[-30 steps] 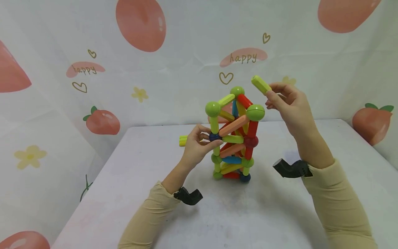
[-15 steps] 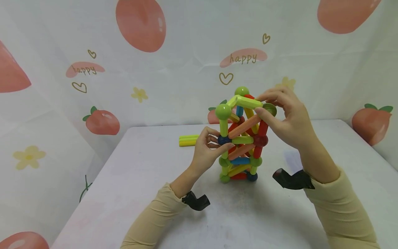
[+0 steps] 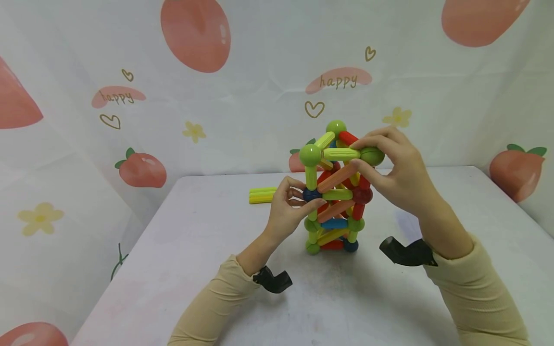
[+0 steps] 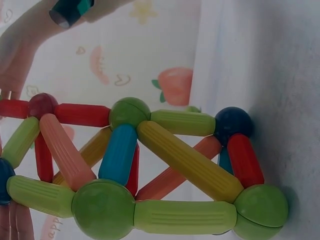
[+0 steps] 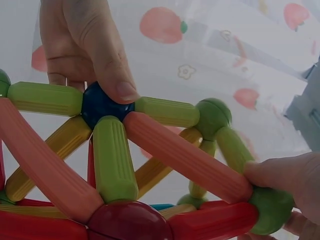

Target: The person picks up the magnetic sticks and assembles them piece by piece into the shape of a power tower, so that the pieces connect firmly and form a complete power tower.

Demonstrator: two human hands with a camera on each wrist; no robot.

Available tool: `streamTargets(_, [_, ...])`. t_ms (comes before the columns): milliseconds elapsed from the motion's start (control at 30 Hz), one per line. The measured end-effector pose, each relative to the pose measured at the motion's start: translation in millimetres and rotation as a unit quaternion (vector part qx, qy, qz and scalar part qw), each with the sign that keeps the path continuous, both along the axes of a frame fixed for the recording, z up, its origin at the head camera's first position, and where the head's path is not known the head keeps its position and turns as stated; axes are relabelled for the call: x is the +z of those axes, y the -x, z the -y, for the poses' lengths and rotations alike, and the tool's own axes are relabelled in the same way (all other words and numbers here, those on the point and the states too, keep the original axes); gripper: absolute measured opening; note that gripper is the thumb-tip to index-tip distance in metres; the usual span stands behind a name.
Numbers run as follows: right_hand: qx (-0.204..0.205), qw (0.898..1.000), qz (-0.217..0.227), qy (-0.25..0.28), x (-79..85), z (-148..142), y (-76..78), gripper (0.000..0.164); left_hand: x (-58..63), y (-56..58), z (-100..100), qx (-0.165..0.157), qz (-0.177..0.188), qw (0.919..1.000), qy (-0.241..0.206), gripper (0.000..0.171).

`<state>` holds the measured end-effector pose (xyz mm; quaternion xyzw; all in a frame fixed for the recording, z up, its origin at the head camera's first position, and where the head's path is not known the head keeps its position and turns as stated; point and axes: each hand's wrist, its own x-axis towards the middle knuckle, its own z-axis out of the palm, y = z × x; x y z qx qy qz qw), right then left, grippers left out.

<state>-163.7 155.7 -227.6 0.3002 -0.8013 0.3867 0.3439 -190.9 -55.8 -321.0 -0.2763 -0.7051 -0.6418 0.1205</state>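
A tall tower of coloured magnetic rods and balls [image 3: 362, 195] stands upright on the table. My left hand [image 3: 282, 206] pinches a dark blue ball [image 5: 102, 106] at the tower's left side, thumb in front. At the top front, a light green rod [image 3: 339, 154] spans level between two green balls. My right hand [image 3: 400, 173] pinches this rod's right end, thumb below and fingers above, right at the right-hand green ball [image 3: 373, 156]. In the left wrist view the tower's lower tiers fill the frame, with a green ball [image 4: 103, 210] nearest.
Several yellow-green rods [image 3: 262, 195] lie together on the white table [image 3: 207, 250], behind and left of the tower. A fruit-print cloth [image 3: 255, 110] hangs behind the table. Black wrist cameras [image 3: 272, 280] sit on both sleeves.
My right hand has brought the light green rod from the upper right down and left onto the tower's top front, and it now lies level. The tower and left hand have shifted slightly right.
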Motion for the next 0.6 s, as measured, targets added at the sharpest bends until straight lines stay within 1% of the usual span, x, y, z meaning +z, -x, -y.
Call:
streamTargets(100, [-0.003, 1.000, 0.001, -0.003, -0.9, 0.7, -0.6, 0.025, -0.5, 0.1, -0.4, 0.001, 0.000, 1.0000, -0.002, 0.048])
streamTargets(267, [-0.007, 1.000, -0.001, -0.004, -1.8, 0.7, -0.6, 0.026, -2.0, 0.7, -1.0, -0.001, -0.001, 1.0000, -0.009, 0.060])
streamTargets(333, [-0.005, 1.000, -0.002, -0.003, -2.0, 0.5, -0.3, 0.026, -2.2, 0.7, -1.0, -0.002, 0.000, 1.0000, -0.009, 0.062])
streamTargets(467, [0.005, 1.000, -0.004, 0.000, -2.5, -1.7, 0.5, 0.029, -1.5, 0.2, -0.2, -0.001, 0.003, 1.0000, 0.000, 0.053])
streamTargets(600, [0.013, 1.000, 0.016, 0.016, -2.9, -8.4, 0.1, 0.037, 1.1, -0.7, 1.9, 0.001, 0.011, 0.9997, 0.024, 0.039])
